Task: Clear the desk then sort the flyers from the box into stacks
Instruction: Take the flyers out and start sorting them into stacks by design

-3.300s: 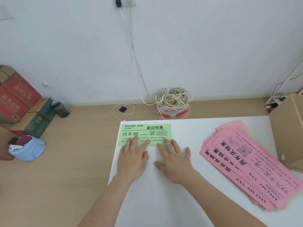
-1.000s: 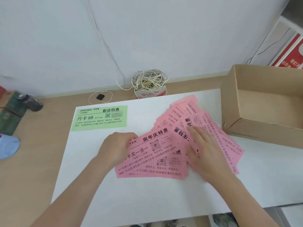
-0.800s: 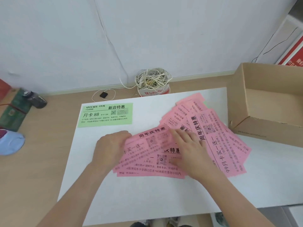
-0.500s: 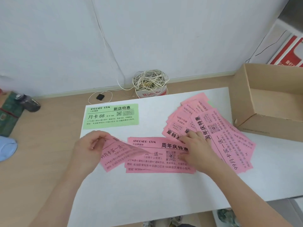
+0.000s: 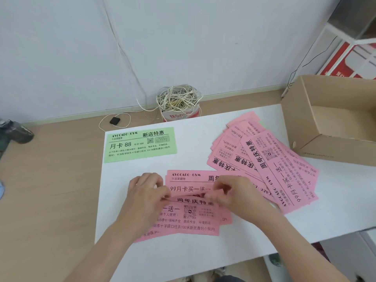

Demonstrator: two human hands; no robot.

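Since half a second ago the left hand (image 5: 145,193) is coming back in beside the right hand (image 5: 234,192); both are pinching the top edge of one pink flyer (image 5: 189,216) (long axis left-right), lying nearer than the green flyer (image 5: 140,144), with the fanned pile (image 5: 270,165) lying right of it.

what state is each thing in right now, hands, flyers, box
left hand: pinching the top pink flyer
right hand: pinching the same flyer
green flyer: lying flat, alone
fanned pink flyers: spread out, overlapping
cardboard box: open, visible part empty
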